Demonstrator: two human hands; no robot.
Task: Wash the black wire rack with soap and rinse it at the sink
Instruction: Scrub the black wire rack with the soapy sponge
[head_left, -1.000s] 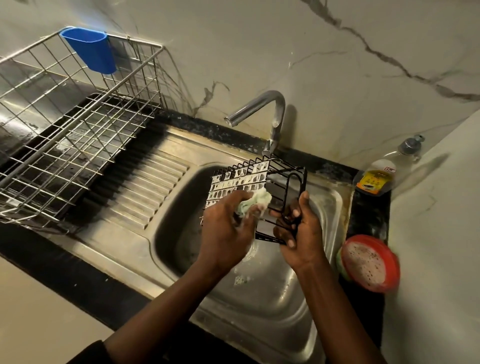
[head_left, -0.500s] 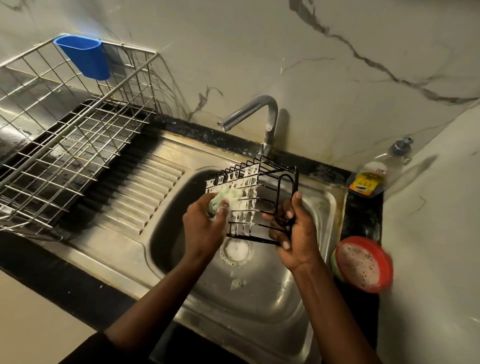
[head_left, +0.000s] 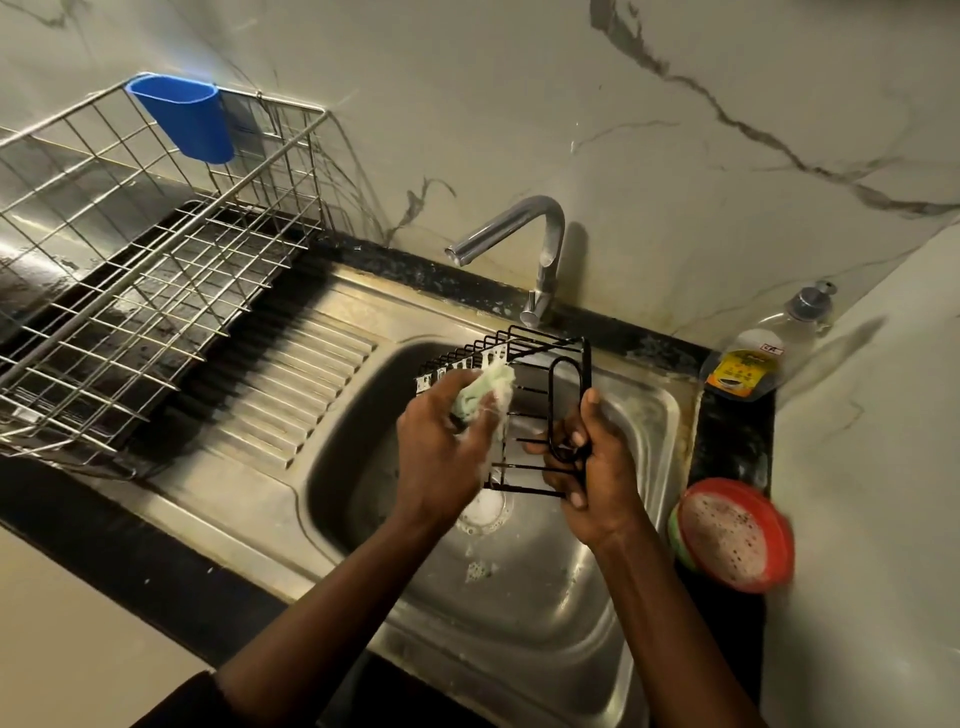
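The black wire rack (head_left: 540, 364) is held on edge above the steel sink basin (head_left: 524, 597), under the tap. My right hand (head_left: 592, 467) grips its right end, fingers curled round the looped wire handle. My left hand (head_left: 441, 452) holds a soapy pale green sponge (head_left: 483, 389) and presses it against the rack's front bars. Soap suds cling to the upper bars. My left hand hides the lower left part of the rack.
The chrome tap (head_left: 524, 234) stands behind the basin with no water running. A steel wire dish rack (head_left: 130, 291) with a blue cup (head_left: 184, 117) sits on the left drainboard. A soap dispenser bottle (head_left: 763, 353) and a red soap tub (head_left: 735, 535) stand on the right counter.
My left hand has rubbed the sponge along the rack, left and then back toward the middle top. My right hand keeps the same grip on the handle.
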